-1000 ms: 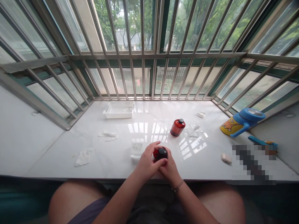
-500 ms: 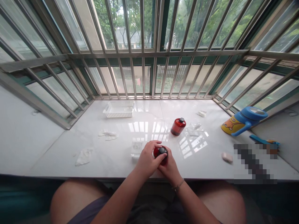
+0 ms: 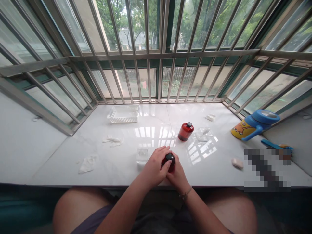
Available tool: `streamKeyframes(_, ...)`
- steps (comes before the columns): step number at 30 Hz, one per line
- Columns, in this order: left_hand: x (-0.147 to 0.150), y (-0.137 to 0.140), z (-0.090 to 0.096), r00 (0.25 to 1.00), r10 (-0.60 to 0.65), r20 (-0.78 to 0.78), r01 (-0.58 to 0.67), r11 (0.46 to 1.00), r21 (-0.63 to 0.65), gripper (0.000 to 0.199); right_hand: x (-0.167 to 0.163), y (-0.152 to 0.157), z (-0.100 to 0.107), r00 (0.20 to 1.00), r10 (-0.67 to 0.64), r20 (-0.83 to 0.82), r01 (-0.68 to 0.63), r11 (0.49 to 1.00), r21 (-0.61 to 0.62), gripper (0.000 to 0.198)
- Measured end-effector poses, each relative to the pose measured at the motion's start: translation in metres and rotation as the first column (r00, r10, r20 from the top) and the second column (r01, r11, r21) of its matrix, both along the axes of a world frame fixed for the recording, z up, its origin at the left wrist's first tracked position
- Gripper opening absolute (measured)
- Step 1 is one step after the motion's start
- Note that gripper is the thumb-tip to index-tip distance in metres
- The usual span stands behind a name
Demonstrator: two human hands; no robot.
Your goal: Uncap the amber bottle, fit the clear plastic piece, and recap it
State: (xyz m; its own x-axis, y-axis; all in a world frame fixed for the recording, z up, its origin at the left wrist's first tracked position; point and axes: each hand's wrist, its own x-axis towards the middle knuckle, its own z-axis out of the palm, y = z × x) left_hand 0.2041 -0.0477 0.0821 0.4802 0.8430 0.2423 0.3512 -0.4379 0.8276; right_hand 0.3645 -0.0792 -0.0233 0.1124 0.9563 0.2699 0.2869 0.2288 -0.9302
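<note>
Both hands are wrapped around one small red bottle (image 3: 168,162) with a black cap. It is close to the near edge of the white tabletop (image 3: 117,169), about in the middle. The left hand (image 3: 154,167) is closed over the bottle from the left side, and its fingers curl over the top by the cap. The right hand (image 3: 177,174) grips the bottle from the right and from below. There is a thin bracelet (image 3: 185,194) on the right wrist. I cannot tell if the bottle stands on the tabletop or is lifted a little.

Just to the left of the hands is a small clear box (image 3: 142,154). A bit farther back and to the right stands a second red bottle (image 3: 185,131) with a black cap. It is upright and well apart from the hands. Right beside it lies some clear plastic wrap (image 3: 201,136).

A white basket (image 3: 123,114) sits near the far edge, on the left. Some crumpled white bits (image 3: 112,140) lie in front of it, and another white scrap (image 3: 87,164) lies closer to the near left corner. One small white piece (image 3: 210,117) is near the far right corner, and a small pale lump (image 3: 237,162) is near the right side.

At the right edge a blue and yellow cup (image 3: 254,124) lies on its side. Behind the tabletop are metal window bars (image 3: 156,55), with green trees outside.
</note>
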Motion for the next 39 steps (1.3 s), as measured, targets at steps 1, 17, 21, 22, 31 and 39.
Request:
streamKeyframes(1,0.001,0.0,0.0,1.0,0.013,0.008,-0.013,1.0,0.01,0.046,0.0,0.0,0.001,1.0,0.001,-0.003,-0.001,1.0,0.001,0.076)
streamKeyframes(17,0.013,0.003,0.01,0.952,0.258,0.164,-0.267,0.963,0.03,0.025,0.001,0.001,-0.007,1.0,0.017,-0.022,-0.018,1.0,-0.013,0.076)
streamKeyframes(21,0.001,0.005,0.024,0.966,0.221,0.134,-0.241,0.957,0.16,0.021,0.001,0.001,-0.004,0.999,0.027,-0.022,-0.028,0.999,-0.03,0.075)
streamKeyframes(22,-0.006,0.005,0.026,0.967,0.223,0.122,-0.243,0.952,0.184,0.021,0.001,0.001,-0.003,1.0,0.021,-0.008,-0.021,0.999,-0.031,0.074)
streamKeyframes(31,-0.135,0.015,-0.013,0.792,0.588,-0.163,-0.539,0.8,0.264,0.03,0.003,0.0,-0.004,0.997,-0.029,0.077,0.032,0.999,-0.032,0.075)
streamKeyframes(39,-0.216,0.029,-0.082,0.616,0.598,-0.513,-0.485,0.801,0.352,0.048,0.004,-0.002,-0.003,0.996,-0.031,0.085,0.035,0.998,-0.047,0.076)
